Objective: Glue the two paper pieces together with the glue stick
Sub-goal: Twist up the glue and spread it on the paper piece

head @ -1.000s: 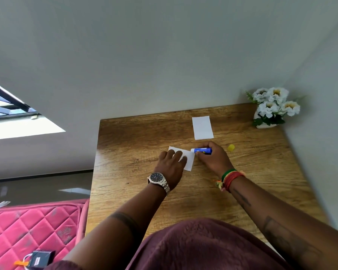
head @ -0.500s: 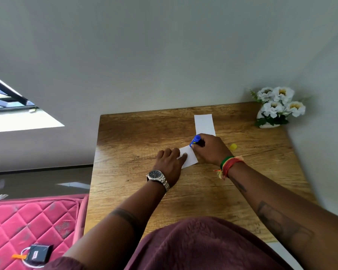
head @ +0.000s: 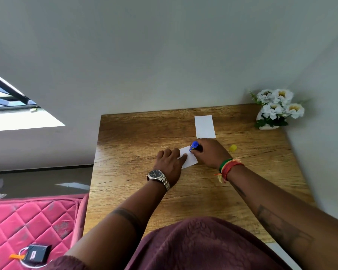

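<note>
Now, from the head view, taking the wooden table (head: 137,191) as landmark: near its middle lies the near paper piece (head: 190,159), a white strip with its long axis slanting from lower left up to the right. Pinned at its left end by the left hand (head: 169,164), fingers laid fairly flat on the sheet, pressing rather than clutching. Gripped in the right hand (head: 209,152), fingers curled round it: the blue glue stick (head: 194,146), tilted, its tip down at the strip's far right end, seemingly touching the paper. Further toward the table's back edge, just beyond the right hand and apart from the first strip: the second paper piece (head: 204,126), long axis running away from the body. Right of the hand on the table, a small yellow cap (head: 233,148); in the table's far right corner, a pot of white flowers (head: 275,110).

Judged as mid-gluing: spreading along the strip's slanted axis comes next, then fetching the far piece, which sits nearer the right hand than the left.
</note>
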Motion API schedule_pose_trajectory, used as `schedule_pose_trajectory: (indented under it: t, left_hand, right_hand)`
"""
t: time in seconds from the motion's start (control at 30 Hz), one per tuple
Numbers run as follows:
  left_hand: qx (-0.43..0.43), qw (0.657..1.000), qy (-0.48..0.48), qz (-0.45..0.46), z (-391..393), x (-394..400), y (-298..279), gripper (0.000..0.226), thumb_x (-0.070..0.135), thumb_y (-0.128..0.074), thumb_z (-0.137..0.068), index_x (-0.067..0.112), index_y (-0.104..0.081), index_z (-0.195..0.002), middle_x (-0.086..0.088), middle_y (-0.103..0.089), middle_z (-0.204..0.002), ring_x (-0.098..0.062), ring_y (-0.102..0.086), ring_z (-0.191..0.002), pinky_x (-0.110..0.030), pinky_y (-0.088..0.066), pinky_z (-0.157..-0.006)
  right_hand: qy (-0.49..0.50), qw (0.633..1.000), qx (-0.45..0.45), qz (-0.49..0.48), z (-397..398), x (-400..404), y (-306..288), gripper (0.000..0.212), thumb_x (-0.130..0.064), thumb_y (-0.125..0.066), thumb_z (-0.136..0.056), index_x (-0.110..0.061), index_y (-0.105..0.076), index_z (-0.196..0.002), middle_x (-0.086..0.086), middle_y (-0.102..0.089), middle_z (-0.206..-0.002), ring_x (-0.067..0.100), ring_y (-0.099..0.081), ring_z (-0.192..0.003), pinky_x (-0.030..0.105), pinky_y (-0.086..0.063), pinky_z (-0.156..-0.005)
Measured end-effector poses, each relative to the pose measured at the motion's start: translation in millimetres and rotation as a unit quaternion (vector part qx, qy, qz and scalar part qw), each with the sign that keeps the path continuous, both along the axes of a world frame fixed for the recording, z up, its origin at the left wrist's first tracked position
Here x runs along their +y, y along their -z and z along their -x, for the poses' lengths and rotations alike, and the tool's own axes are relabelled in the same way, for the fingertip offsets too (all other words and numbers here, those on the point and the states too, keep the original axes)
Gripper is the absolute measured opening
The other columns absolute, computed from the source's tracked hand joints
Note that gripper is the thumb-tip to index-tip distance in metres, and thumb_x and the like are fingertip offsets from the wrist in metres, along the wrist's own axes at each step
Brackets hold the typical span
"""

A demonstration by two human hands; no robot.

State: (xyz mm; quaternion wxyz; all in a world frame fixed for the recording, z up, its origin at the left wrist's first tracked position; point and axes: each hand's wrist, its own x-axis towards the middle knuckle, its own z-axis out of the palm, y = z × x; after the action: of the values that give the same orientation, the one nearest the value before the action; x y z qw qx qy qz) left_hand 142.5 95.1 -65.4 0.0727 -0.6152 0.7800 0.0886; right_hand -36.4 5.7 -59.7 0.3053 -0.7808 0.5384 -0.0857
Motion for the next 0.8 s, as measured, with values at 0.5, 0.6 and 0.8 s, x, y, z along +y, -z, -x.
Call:
schedule_pose_trajectory:
  t: [0.5,0.6,0.8]
  left_hand:
    - [-0.021,0.999,0.010,0.023,3.5,-2.8,-4.7,0.052,0.028,-0.045,-0.093,0.024,-0.047,-0.144,-0.007,-0.051,-0.128,-0.032,-0.048,-0.108,-0.043,-0.033,-0.089]
    - [-0.034,0.999,0.015,0.035,5.0,-5.2,-5.3,0.040,0.032,-0.052,-0.093,0.022,-0.057,-0.131,-0.006,-0.058,-0.119,-0.031,-0.051,-0.105,-0.042,-0.034,-0.086]
    - [-0.039,0.997,0.003,0.060,10.9,-12.4,-1.8,0.036,0.052,-0.058,-0.092,0.021,-0.069,-0.107,-0.004,-0.060,-0.110,-0.029,-0.052,-0.104,-0.041,-0.035,-0.085]
  right_hand:
    - [0.029,0.999,-0.018,-0.039,21.5,30.7,-5.0,0.020,-0.038,-0.070,-0.090,-0.024,-0.073,-0.104,-0.004,-0.072,-0.095,0.014,-0.064,-0.084,0.035,-0.055,-0.078]
    - [0.130,0.985,-0.107,-0.048,24.9,27.0,-3.5,0.008,-0.036,-0.072,-0.088,-0.032,-0.071,-0.094,-0.014,-0.069,-0.085,0.005,-0.062,-0.080,0.026,-0.050,-0.068]
    - [0.159,0.977,-0.130,-0.059,26.2,21.1,0.0,0.011,-0.033,-0.074,-0.088,-0.040,-0.066,-0.084,-0.018,-0.067,-0.084,0.004,-0.062,-0.080,0.025,-0.051,-0.069]
